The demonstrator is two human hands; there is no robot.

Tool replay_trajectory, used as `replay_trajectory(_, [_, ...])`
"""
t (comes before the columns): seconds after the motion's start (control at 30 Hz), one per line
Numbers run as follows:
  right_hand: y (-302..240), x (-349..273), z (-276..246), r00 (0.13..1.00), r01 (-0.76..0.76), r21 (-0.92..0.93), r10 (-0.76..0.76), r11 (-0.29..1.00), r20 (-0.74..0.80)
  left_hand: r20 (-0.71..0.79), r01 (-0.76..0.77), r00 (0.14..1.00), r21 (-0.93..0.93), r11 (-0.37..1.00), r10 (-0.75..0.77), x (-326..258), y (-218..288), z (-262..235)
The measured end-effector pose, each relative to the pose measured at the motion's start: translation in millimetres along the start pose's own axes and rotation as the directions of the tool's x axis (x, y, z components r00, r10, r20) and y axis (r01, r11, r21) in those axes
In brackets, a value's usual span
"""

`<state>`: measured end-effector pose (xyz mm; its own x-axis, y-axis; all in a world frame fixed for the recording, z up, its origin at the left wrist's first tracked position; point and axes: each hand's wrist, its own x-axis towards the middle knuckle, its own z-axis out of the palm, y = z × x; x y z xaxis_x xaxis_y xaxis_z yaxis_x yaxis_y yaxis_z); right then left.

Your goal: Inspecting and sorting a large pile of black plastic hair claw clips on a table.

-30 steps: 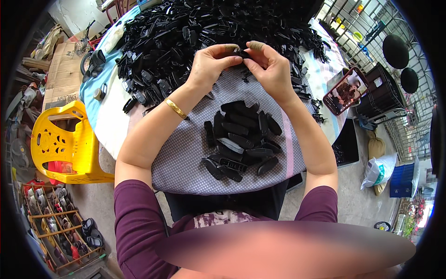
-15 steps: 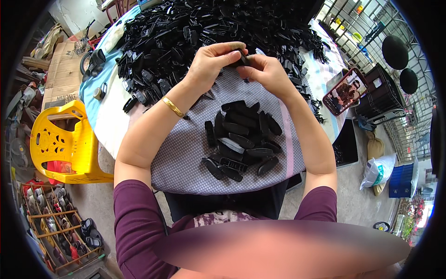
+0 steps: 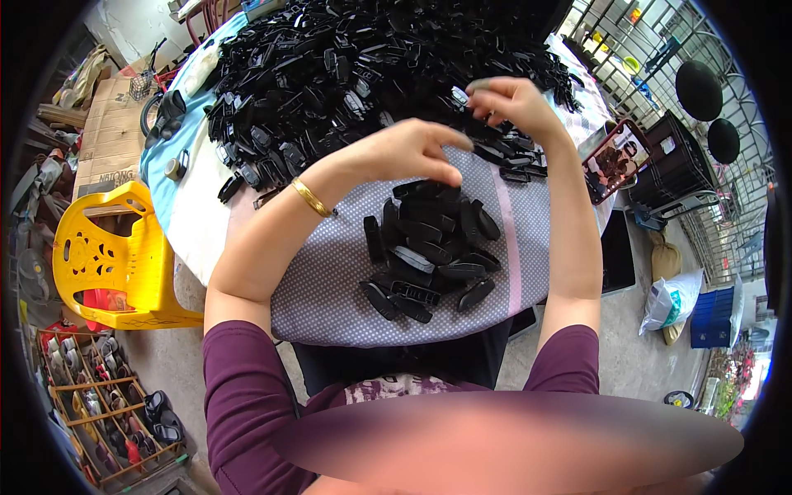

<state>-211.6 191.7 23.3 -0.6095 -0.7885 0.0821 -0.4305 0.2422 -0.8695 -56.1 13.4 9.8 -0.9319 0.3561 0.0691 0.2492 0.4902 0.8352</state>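
Observation:
My left hand [image 3: 417,153] hovers over the far edge of a small heap of black elongated plastic pieces [image 3: 425,247]. Its thumb and index finger are spread, with nothing visible between them. Farther out and to the right, my right hand [image 3: 516,106] is at the near edge of a large pile of similar black pieces [image 3: 346,66]. The fingers of that hand are bent, thumb and forefinger apart, and no piece shows in them. Several pieces in the small heap have rounded backs; one shows a slotted inside.
A dotted grey cloth [image 3: 322,280] covers the near part of the table. To the right, a phone [image 3: 615,162] stands propped up at the edge. A yellow plastic chair [image 3: 107,247] is on the left, above a shoe rack [image 3: 99,404]. A blue crate [image 3: 714,318] sits at right.
My hands, earlier together around a dark piece, have parted. The left has come back toward the small heap; the right has swung outward to the large pile. The dark piece no longer shows between them.

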Motion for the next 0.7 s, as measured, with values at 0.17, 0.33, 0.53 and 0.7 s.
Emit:
replay_trajectory(0.17, [29, 42, 17, 0.896, 0.005, -0.621, -0.279, 0.784, -0.345, -0.176, -0.168, 0.949, 0.419, 0.892, 0.262, 16, -15, 14])
replay_trajectory(0.33, [27, 52, 32, 0.905, -0.083, -0.695, -0.238, 0.714, -0.353, -0.223, -0.120, 0.924, 0.604, 0.788, 0.311, 27, -42, 18])
replay_trajectory(0.53, [28, 32, 28, 0.765, 0.088, -0.639, -0.462, 0.764, -0.448, -0.299, -0.028, 0.914, 0.626, 0.779, 0.274, 33, -48, 24])
replay_trajectory(0.7, [6, -3, 44, 0.974, 0.099, 0.036, -0.090, 0.994, -0.207, -0.436, 0.088, 0.894, 0.405, 0.910, 0.107, 29, -50, 19])
